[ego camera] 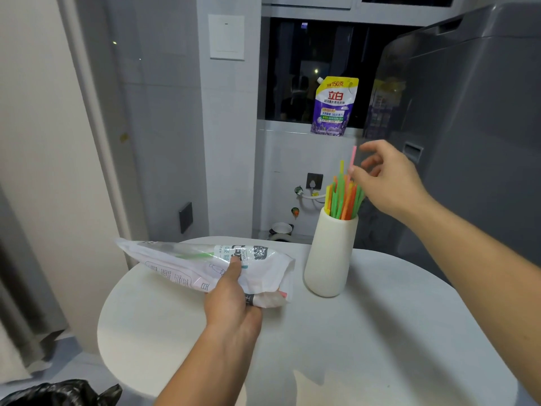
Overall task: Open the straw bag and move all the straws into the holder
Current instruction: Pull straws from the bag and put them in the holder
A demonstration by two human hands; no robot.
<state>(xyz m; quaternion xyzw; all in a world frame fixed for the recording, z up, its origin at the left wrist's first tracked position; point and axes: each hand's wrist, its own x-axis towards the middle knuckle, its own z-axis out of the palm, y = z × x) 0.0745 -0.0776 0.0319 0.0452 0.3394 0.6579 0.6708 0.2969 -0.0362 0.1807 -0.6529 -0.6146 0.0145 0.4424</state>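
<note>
White table [380, 332] nearest us: we are gripping the crumpled straw bag [187, 265] on it with our left hand [231, 306], a green straw [196, 254] showing inside. Just beyond, the cream holder [330, 259] is standing packed with coloured straws [342, 200]. Our right hand [392, 183] is hovering at a raised pink straw [353, 156], thumb against it, fingers loosely spread. We cannot tell if it is pinching.

you get a single view, worn on your head: a wide-angle lens looking forward and down across the round white table [380, 347]. it sits close above your reach, with the left hand [231, 303] low at centre and the right hand [392, 186] higher at right. past the table it faces a tiled wall [164, 112] and a dark window [292, 68].
</note>
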